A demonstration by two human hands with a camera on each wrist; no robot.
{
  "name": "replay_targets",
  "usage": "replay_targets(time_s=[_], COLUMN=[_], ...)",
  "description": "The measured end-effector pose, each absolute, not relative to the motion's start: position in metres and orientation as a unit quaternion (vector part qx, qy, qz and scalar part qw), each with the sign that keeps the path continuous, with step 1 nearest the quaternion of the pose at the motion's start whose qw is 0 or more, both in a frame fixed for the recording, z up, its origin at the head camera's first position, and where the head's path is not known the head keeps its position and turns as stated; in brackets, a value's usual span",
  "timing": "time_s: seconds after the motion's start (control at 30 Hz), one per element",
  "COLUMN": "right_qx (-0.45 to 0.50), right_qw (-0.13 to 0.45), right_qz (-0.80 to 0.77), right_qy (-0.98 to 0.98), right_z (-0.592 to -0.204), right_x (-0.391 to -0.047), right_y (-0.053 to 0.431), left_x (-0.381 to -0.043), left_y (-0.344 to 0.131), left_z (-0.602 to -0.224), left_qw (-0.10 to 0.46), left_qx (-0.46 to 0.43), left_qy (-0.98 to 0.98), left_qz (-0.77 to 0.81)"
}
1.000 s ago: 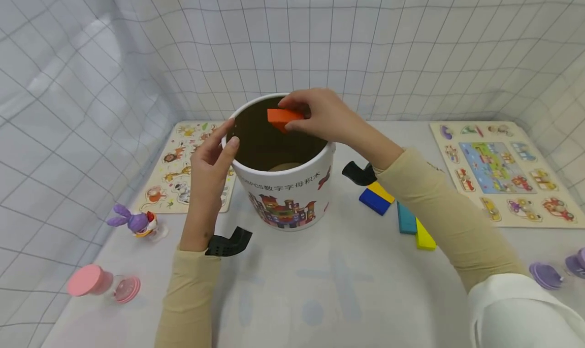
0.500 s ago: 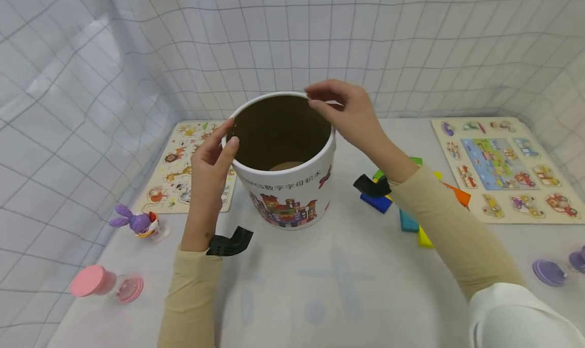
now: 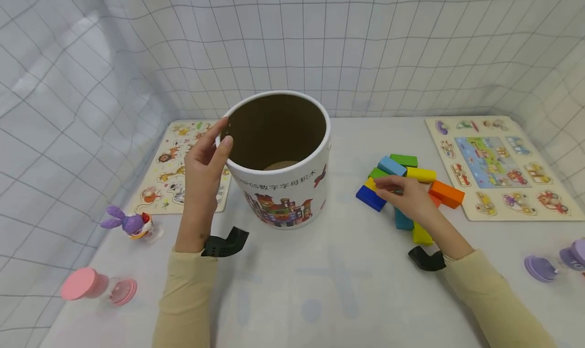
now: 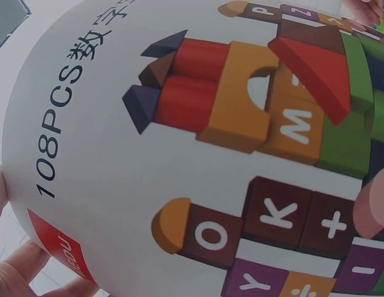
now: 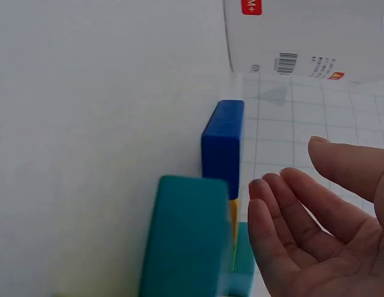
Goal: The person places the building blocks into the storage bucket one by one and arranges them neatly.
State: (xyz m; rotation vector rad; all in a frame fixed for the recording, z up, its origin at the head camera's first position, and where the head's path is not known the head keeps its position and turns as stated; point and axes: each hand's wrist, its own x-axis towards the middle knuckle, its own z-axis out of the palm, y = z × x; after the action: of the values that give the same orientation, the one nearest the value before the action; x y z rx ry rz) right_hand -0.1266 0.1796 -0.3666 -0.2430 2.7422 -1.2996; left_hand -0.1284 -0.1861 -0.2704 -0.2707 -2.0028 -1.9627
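A white bucket (image 3: pixel 242 171) printed with castle pictures stands at the middle of the table, upright and with its top uncovered. My left hand (image 3: pixel 200 172) holds its left rim, thumb and fingertips over the edge; in the left wrist view the fingers reach behind the wall. To the right lies a loose cluster of coloured blocks. My right hand (image 3: pixel 407 198) hovers low over them, thumb apart from the fingers and nothing between. Closest to its fingertips are a dark blue block (image 3: pixel 370 199) and a yellow one. A teal block (image 5: pixel 186 238) shows large in the right wrist view.
Animal puzzle board (image 3: pixel 157 167) lies behind the left arm, vehicle puzzle board (image 3: pixel 555 185) at the right. A purple rabbit figure (image 3: pixel 132 223) and a pink-lidded container (image 3: pixel 84 283) stand at the left. Purple containers (image 3: pixel 541 268) are at the right edge. Gridded white cloth hangs behind.
The right hand held an orange block over the bucket, was without it at the rim, and has since moved down right to the blocks. The left hand stays on the rim.
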Motion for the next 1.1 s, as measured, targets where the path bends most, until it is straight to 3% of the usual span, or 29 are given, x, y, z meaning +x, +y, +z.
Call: replay_targets(time_s=[0.53, 0.87, 1.1], right_qx=[-0.143, -0.165, -0.142], right_qw=[-0.003, 0.02, 0.038], right_qz=[-0.278, -0.276, -0.401], right_qy=[0.95, 0.947, 0.904], right_z=[-0.373, -0.376, -0.335], right_x=[-0.114, -0.113, -0.113], right_y=[0.163, 0.153, 0.156], left_x=[-0.127, -0.128, -0.128], left_y=[-0.187, -0.188, -0.186], left_z=[-0.266, -0.267, -0.27], left_qw=[0.171, 0.171, 0.167], left_qx=[-0.106, -0.098, -0.092], left_qy=[-0.687, -0.69, -0.7], left_qz=[-0.698, -0.696, -0.688])
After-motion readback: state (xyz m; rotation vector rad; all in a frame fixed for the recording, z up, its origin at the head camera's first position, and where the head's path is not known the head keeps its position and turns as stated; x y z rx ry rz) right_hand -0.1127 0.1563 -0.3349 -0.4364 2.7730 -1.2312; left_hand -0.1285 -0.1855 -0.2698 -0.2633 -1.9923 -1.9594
